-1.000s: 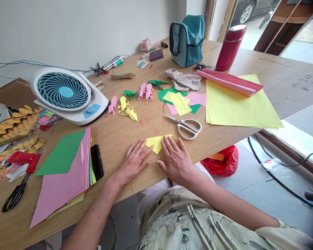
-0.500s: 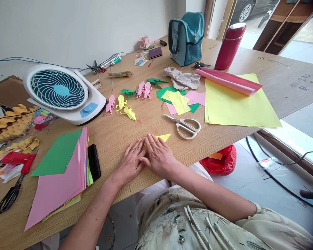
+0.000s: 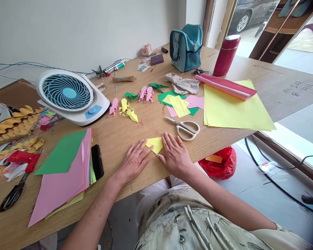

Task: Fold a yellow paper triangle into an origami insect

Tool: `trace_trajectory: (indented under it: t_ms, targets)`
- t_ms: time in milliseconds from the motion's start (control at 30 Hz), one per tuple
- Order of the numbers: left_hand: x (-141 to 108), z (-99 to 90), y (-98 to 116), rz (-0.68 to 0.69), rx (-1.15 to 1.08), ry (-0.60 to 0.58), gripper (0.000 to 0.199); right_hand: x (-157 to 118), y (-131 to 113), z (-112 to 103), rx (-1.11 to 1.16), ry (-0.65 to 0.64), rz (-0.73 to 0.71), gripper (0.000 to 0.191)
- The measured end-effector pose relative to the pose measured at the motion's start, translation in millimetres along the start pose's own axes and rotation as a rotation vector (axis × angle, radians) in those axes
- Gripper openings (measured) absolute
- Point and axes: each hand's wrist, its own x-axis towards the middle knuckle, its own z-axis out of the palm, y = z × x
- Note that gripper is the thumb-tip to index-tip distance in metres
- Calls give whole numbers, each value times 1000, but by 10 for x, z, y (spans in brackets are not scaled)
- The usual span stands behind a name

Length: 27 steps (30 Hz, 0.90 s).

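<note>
A folded piece of yellow paper [image 3: 155,144] lies on the wooden table between my hands. My left hand [image 3: 136,160] rests flat over its left end, fingers stretched out. Over the right end lies my right hand [image 3: 176,154], also flat with fingers extended. Both ends of the paper are hidden under the fingers. White-handled scissors [image 3: 187,129] lie just beyond my right hand. Farther back are folded paper figures: yellow ones [image 3: 131,115], pink ones [image 3: 149,94] and green ones [image 3: 158,86]. Cut sheets of yellow, green and pink paper [image 3: 179,106] overlap behind the scissors.
A fan [image 3: 92,111] stands at the left, behind a stack of coloured paper [image 3: 59,187] and a black phone [image 3: 97,161]. Large yellow sheets [image 3: 234,116], a red flask [image 3: 226,55] and a teal bag [image 3: 186,48] are at the right. A red bin bag [image 3: 226,163] sits below the edge.
My right hand has slid right, away from my left hand, uncovering the middle of the folded yellow paper. My left hand stays nearly in place. The camera view has shifted slightly.
</note>
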Motion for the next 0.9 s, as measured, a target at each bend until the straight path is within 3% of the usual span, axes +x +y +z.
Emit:
trace_trajectory:
  t_ms: [333,533,600,733,900]
  targets:
    - [7,-22,18,-14,-12,-9,51,-46,-7,-111,-36,-28,79,73]
    - [1,-20,30,-16,-21,-1,51,-153,-10,-129,-86,46,170,76]
    - [-2,-12,28,-15,-20,3,50,-149,-70,-112,-66,30,107,73]
    - [-4,4,17,-8,-16,11,51,-74,-169,-66,31,-86,-198,68]
    - [-2,-9,21,-11,-11,-12,51,-35,-9,-83,-9,-82,-73,70]
